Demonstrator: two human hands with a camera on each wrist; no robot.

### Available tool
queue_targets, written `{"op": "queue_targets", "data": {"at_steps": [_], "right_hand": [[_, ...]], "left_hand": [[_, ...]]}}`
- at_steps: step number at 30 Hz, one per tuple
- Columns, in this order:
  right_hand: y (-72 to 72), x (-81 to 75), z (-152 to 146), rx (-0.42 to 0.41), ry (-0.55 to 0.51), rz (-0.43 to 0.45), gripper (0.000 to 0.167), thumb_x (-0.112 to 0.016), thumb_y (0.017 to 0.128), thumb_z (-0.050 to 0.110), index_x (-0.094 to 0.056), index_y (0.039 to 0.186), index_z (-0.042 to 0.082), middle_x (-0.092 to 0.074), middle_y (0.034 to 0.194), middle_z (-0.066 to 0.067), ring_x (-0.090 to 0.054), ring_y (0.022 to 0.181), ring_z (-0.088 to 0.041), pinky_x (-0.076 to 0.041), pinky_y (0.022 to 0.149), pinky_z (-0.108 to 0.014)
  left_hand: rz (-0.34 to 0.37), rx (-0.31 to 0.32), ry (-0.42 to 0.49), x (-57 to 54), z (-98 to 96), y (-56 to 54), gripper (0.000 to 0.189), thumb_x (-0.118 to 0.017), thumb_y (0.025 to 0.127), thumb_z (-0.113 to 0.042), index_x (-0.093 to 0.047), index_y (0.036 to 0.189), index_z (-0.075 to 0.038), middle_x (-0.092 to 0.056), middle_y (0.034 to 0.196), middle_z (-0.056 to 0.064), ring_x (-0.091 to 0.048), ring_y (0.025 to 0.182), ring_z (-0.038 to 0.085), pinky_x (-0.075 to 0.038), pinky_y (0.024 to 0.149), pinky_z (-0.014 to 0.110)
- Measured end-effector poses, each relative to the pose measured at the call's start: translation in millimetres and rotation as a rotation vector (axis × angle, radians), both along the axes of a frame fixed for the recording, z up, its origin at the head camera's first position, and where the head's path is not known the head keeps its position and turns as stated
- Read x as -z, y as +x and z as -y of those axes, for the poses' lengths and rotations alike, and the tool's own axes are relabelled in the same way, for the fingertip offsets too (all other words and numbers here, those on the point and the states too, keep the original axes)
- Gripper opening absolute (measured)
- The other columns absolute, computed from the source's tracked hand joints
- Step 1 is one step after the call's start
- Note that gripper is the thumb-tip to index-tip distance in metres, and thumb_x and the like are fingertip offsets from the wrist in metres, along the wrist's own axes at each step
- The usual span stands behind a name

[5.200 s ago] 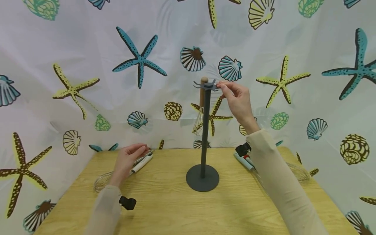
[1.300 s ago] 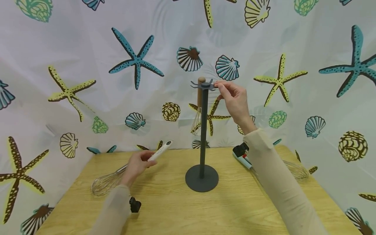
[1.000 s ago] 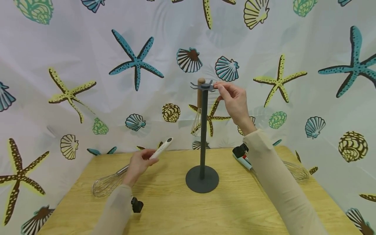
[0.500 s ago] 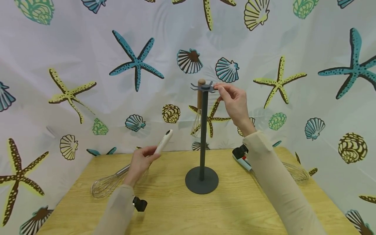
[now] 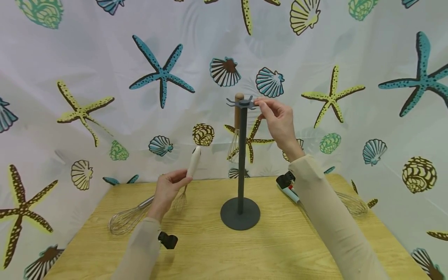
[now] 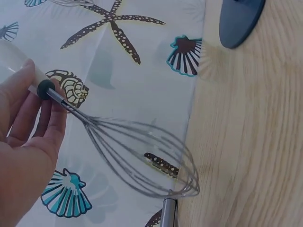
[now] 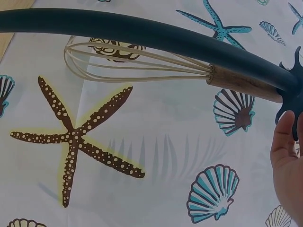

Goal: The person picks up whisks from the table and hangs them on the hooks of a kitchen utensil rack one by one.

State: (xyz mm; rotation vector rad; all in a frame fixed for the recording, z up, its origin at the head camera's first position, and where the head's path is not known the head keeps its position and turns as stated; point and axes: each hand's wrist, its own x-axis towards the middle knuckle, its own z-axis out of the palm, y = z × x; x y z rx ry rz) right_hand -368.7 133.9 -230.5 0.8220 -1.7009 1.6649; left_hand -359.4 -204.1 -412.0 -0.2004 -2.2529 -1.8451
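In the head view my left hand (image 5: pixel 172 188) pinches the white handle of a whisk (image 5: pixel 194 161), lifted off the table with its wires hanging down. The left wrist view shows that whisk's wire loops (image 6: pixel 142 151) and dark collar below my fingers. My right hand (image 5: pixel 280 120) pinches one hook at the top of a dark stand (image 5: pixel 242 163) with a round base. A wooden-handled whisk (image 5: pixel 237 114) hangs from the far side of the stand's hook ring; the right wrist view shows its wooden handle (image 7: pixel 244 82) behind the pole.
A metal whisk (image 5: pixel 127 219) lies on the wooden table (image 5: pixel 210 252) at left. Beyond my right forearm lie a light-blue-handled whisk (image 5: pixel 289 193) and the wire loops of another whisk (image 5: pixel 353 204). A patterned curtain (image 5: pixel 196 23) stands behind the table.
My left hand has taken hold of the white-handled whisk, raised it from the table and tipped its handle more upright. My right hand stays on the stand's hook.
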Motion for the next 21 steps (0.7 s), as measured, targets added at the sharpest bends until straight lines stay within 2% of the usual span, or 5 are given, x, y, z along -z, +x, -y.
{"op": "queue_targets", "data": {"at_steps": [3, 6, 15, 19, 21], "right_hand": [[0.3, -0.6, 1, 0.001, 0.001, 0.000, 0.027, -0.058, 0.100, 0.013, -0.069, 0.110, -0.009, -0.065, 0.120, -0.020, -0.063, 0.085, -0.010, -0.056, 0.074, -0.027], [-0.3, 0.0, 2, -0.005, -0.003, 0.005, 0.027, -0.058, 0.100, 0.012, -0.069, 0.110, -0.010, -0.065, 0.120, -0.021, -0.063, 0.085, -0.010, -0.055, 0.074, -0.025], [1.9, 2.1, 1, -0.005, -0.004, 0.012, 0.027, -0.058, 0.100, 0.012, -0.068, 0.109, -0.010, -0.064, 0.122, -0.020, -0.062, 0.083, -0.009, -0.055, 0.074, -0.023], [0.9, 0.9, 2, 0.011, -0.012, -0.006, 0.026, -0.058, 0.099, 0.011, -0.069, 0.108, -0.010, -0.065, 0.125, -0.019, -0.064, 0.107, -0.014, -0.056, 0.087, -0.028], [7.5, -3.7, 4, 0.039, -0.011, -0.019, 0.025, -0.057, 0.099, 0.009, -0.069, 0.107, -0.011, -0.065, 0.124, -0.022, -0.060, 0.122, -0.021, -0.053, 0.097, -0.033]], "left_hand": [[0.010, 0.029, 0.044, -0.9, 1.0, 0.3, 0.049, -0.077, 0.086, -0.026, -0.065, 0.128, -0.003, -0.072, 0.104, -0.007, -0.067, 0.096, 0.005, -0.053, 0.087, 0.019], [0.017, 0.049, 0.069, -1.4, 1.1, 1.6, 0.050, -0.077, 0.086, -0.029, -0.065, 0.128, -0.005, -0.072, 0.101, -0.011, -0.068, 0.097, 0.007, -0.052, 0.089, 0.020], [0.012, 0.125, 0.191, -8.4, -5.1, 4.5, 0.049, -0.074, 0.088, -0.026, -0.062, 0.130, -0.004, -0.074, 0.102, -0.006, -0.069, 0.099, 0.009, -0.054, 0.091, 0.022], [-0.010, 0.096, 0.173, -18.1, -12.1, 4.6, 0.050, -0.074, 0.088, -0.028, -0.064, 0.130, -0.004, -0.073, 0.102, -0.009, -0.066, 0.098, 0.008, -0.053, 0.091, 0.025], [-0.024, 0.079, 0.159, -24.7, -16.4, 4.9, 0.049, -0.074, 0.089, -0.028, -0.064, 0.130, -0.003, -0.072, 0.101, -0.011, -0.065, 0.097, 0.008, -0.052, 0.090, 0.025]]}}
